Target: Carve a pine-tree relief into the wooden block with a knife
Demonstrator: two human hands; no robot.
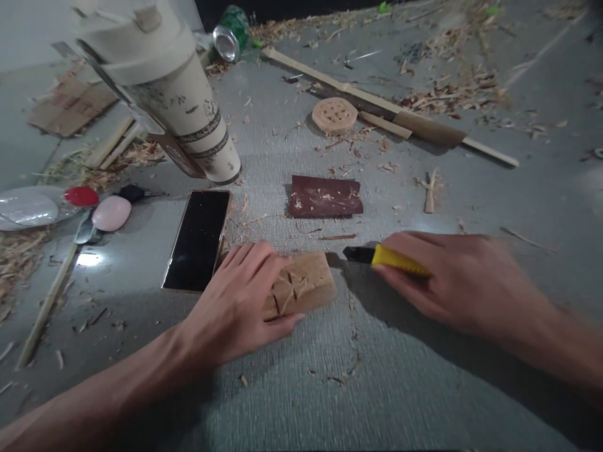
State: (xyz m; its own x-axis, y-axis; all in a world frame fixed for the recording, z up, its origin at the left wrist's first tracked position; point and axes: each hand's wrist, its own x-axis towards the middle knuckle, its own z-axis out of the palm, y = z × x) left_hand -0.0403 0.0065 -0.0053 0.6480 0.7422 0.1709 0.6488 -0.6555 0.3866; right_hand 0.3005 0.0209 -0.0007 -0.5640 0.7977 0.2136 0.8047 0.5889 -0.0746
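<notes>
My left hand (245, 298) is closed around the left end of a carved wooden block (306, 284), which rests on the grey tabletop (292, 402). Star-like grooves are cut in the block's upper face, and my fingers hide part of it. To the right, my right hand (438, 270) grips a yellow and black utility knife (396, 257), its black tip pointing left at the block but apart from it. Whether a blade sticks out I cannot make out. Just beyond the block lies a dark red piece of sandpaper (325, 197) with shavings on it.
A phone (196, 240) lies left of the block, with a tall patterned tumbler (188, 113) behind it. Further back are a round wooden piece with holes (334, 115), a long wooden stick (325, 75), a green can (230, 34) and scattered shavings. Spoons (110, 213) lie far left.
</notes>
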